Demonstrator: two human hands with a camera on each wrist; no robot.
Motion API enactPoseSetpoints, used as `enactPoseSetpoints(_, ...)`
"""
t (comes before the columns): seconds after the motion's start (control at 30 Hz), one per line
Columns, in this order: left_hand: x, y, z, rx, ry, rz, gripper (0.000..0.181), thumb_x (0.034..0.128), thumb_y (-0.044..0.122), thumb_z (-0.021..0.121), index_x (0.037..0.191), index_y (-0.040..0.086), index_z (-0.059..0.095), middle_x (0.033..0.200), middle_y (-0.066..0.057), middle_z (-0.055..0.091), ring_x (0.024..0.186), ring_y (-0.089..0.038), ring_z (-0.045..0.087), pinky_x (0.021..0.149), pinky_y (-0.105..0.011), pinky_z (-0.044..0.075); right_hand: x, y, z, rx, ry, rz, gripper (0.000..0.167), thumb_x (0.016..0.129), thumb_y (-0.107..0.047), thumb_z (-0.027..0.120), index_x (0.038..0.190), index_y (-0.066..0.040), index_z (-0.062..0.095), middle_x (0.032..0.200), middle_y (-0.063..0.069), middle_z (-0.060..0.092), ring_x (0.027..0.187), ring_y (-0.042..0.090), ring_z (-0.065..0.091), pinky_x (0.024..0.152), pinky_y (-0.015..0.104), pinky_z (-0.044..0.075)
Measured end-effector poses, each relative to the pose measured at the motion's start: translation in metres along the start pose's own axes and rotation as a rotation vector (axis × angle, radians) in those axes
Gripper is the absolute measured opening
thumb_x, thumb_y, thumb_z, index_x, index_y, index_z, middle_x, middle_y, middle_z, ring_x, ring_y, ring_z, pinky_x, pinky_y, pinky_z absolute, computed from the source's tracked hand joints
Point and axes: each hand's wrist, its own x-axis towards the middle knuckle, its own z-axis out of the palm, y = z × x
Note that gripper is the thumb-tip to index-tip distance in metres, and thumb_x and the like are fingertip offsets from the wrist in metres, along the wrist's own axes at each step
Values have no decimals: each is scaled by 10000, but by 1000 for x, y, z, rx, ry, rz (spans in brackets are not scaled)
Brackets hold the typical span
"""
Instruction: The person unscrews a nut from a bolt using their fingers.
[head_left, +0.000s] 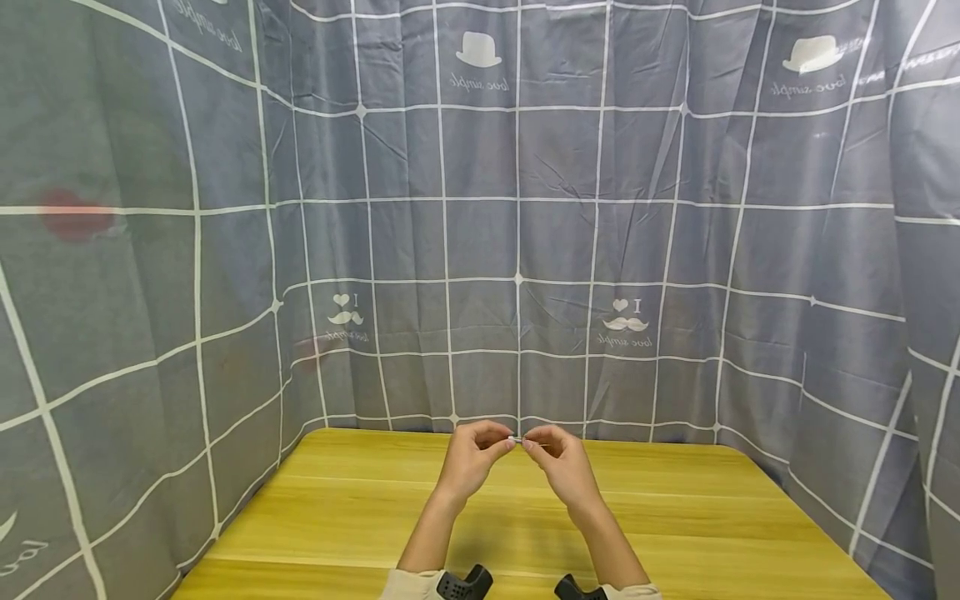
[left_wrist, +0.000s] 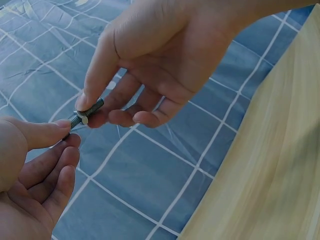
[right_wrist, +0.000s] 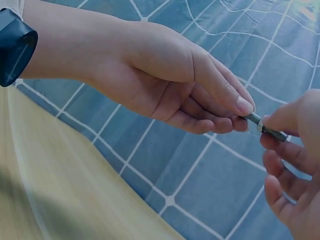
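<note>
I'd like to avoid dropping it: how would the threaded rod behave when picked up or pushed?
The threaded rod looks metallic, so it is probably stiff and fairly heavy for its size. Its ridged surface should resist slipping. Being round, it may roll if pushed, though the nut around it would likely make that uneven.

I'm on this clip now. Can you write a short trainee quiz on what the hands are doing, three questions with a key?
1. True or false: the bolt is lying loose on the table.
2. Multiple choice: where is the nut?
A) On a sleeve
B) On the shaft of the bolt
C) Apart from the bolt
3. Short answer: which hand's thumb is closer to the nut?

Key
1. False; it is held between the fingers of the left hand and the right hand.
2. B
3. The right hand's.
</note>
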Motion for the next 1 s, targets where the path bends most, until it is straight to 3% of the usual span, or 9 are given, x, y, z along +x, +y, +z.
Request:
enactPoseSetpoints(0.13, -3, 1, -3, -4, -7, -1, 79, 943, -59, 708, 1012, -76, 743, 952, -215, 738, 898, -318, 698, 778, -281, 539, -4, -1, 3, 0, -8, 3, 253, 1010, -185, 703, 1204, -24, 688, 1163, 101, 676, 1007, 267, 631, 861, 395, 507)
enactPoseSetpoints(0.27, -5, 2, -5, 6, -7, -6, 81, 946, -45, 712, 1016, -67, 745, 953, -203, 740, 903, -309, 699, 781, -297, 542, -6, -2, 5, -9, -5, 17, 263, 1026, -225, 683, 1164, -3, 710, 1053, 81, 706, 938, 243, 609, 824, 393, 506)
enactPoseSetpoints(0.37, -7, 2, -7, 1, -12, -9, 82, 949, -40, 711, 1019, -66, 746, 957, -196, 742, 907, -303, 699, 788, -302, 547, -7, -2, 6, -5, 4, 11, 193, 1017, -161, 689, 1111, 5, 716, 1019, 79, 703, 921, 231, 613, 831, 383, 500)
enactPoseSetpoints(0.5, -7, 1, -8, -18, -21, -8, 88, 950, -45, 707, 1020, -88, 739, 957, -203, 740, 905, -301, 695, 788, -290, 544, -9, -3, 8, 11, 6, 0, 207, 989, -101, 716, 1172, -9, 687, 1154, 132, 677, 1008, 257, 639, 890, 408, 510)
enactPoseSetpoints(0.6, -8, 2, -10, -21, -21, -7, 86, 947, -49, 708, 1017, -88, 739, 951, -202, 739, 901, -298, 693, 782, -285, 539, -12, -5, 10, 1, 5, 12, 287, 998, -157, 718, 1251, -32, 666, 1228, 142, 663, 1043, 262, 638, 904, 441, 523)
enactPoseSetpoints(0.73, -8, 3, -9, -14, -14, -8, 77, 944, -47, 713, 1008, -78, 742, 944, -200, 742, 900, -300, 699, 779, -292, 540, -10, -5, 9, -15, 11, 31, 274, 1026, -222, 684, 1216, -25, 693, 1122, 96, 700, 969, 228, 612, 847, 429, 521)
enactPoseSetpoints(0.83, -7, 2, -8, -18, -16, -9, 83, 944, -47, 712, 1010, -91, 738, 946, -207, 743, 904, -308, 702, 778, -296, 542, -9, -4, 8, -11, 16, 24, 209, 1025, -183, 680, 1145, -16, 718, 1043, 81, 710, 933, 236, 601, 807, 398, 496)
enactPoseSetpoints(1.0, -7, -1, -7, -33, -20, -11, 75, 945, -59, 706, 1007, -83, 739, 958, -225, 739, 917, -329, 703, 789, -286, 544, -9, -3, 8, 12, 17, -1, 217, 996, -109, 709, 1193, -17, 706, 1173, 119, 693, 1026, 262, 642, 873, 396, 508)
